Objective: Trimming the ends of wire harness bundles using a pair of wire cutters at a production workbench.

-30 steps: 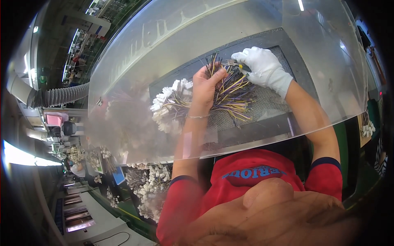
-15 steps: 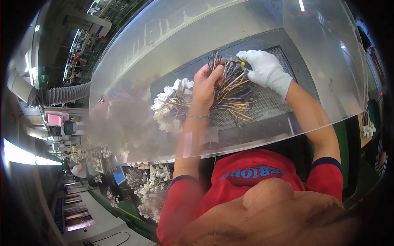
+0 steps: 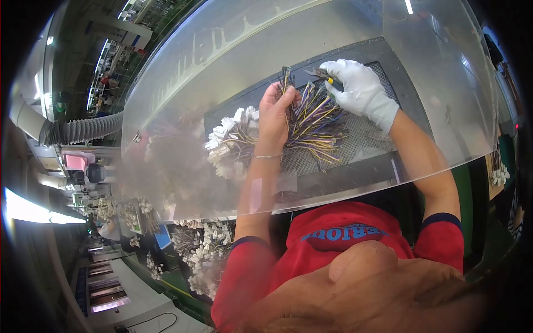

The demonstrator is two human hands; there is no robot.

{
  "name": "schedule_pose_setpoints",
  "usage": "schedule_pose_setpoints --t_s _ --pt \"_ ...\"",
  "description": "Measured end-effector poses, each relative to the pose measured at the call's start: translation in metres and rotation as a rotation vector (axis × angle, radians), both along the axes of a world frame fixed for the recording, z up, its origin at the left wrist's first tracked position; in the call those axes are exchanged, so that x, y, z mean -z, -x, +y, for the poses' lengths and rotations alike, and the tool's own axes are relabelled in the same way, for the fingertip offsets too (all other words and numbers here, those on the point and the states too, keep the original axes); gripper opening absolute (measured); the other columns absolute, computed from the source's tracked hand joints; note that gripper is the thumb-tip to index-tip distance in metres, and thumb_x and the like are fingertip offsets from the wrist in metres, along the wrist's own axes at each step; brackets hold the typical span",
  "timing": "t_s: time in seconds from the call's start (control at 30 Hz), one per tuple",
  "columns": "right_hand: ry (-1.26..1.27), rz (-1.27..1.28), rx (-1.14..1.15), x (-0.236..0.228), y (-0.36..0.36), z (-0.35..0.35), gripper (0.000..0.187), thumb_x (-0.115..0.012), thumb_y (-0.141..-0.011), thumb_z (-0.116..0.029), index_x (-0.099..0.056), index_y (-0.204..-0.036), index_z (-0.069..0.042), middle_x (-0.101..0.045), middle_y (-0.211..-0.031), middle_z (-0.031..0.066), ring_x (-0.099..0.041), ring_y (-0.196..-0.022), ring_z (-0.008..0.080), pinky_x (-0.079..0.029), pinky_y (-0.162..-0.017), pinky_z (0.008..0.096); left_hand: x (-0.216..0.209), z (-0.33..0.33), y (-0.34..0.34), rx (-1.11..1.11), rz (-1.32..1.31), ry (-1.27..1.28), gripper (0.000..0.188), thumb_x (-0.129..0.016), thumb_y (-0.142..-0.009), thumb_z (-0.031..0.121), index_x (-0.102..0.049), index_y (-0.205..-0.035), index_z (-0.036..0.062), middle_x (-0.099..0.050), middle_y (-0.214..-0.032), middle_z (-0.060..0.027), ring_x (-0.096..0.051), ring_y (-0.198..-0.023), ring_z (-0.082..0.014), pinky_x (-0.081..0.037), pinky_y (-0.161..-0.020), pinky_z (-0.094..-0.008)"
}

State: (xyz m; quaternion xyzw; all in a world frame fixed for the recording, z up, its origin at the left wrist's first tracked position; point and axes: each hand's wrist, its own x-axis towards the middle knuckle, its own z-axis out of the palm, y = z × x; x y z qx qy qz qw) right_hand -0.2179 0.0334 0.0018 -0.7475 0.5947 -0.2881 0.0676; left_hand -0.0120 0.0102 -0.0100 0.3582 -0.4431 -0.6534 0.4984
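My bare left hand [image 3: 276, 114] is closed around a thin bunch of wires [image 3: 286, 79], whose ends stick up above the thumb and fingers. In a white glove, my right hand [image 3: 360, 91] grips small cutting pliers [image 3: 321, 73] with black and yellow handles. Their jaws point left at the held wire ends, a short gap away. Below and between the hands spreads a thick heap of purple, yellow and dark wires [image 3: 319, 133]. White plastic connectors [image 3: 236, 123] lie left of my wrist, at the other end of the wires.
Beneath the wires is a dark mesh panel [image 3: 363, 147] set in a grey bench. A clear curved shield [image 3: 222, 50] arches over the work, above both forearms. More white-connector wire bundles [image 3: 202, 255] are piled at lower left. A ribbed grey hose [image 3: 91, 129] reaches the shield's left side.
The pliers have turned and come more into view, their jaws now apart from the wires. My left hand and its wire ends have shifted slightly left.
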Motion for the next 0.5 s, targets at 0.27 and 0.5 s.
schedule_pose_setpoints --t_s 0.27,0.5 --pt "0.036 0.021 -0.021 -0.0022 -0.0019 0.0016 0.032 -0.065 -0.08 -0.021 -0.06 -0.11 -0.015 -0.062 -0.097 0.0082 -0.061 -0.095 0.0275 -0.05 -0.081 0.0387 -0.0003 -0.0004 -0.0025 0.006 0.012 -0.036 0.014 -0.062 -0.089 0.007 -0.059 -0.1 -0.0001 -0.06 -0.084 -0.0017 -0.054 -0.071 -0.0083 -0.044 -0.064 -0.0216" --pt "0.09 0.155 -0.11 -0.0052 -0.0008 -0.0009 0.032 -0.068 -0.072 -0.019 -0.06 -0.103 -0.015 -0.06 -0.088 0.0057 -0.061 -0.089 0.0262 -0.051 -0.076 0.0387 -0.0024 0.0012 0.0005 0.032 0.023 -0.04 0.015 -0.063 -0.086 0.003 -0.059 -0.1 0.0 -0.062 -0.084 -0.0023 -0.057 -0.07 -0.0089 -0.048 -0.064 -0.0212"
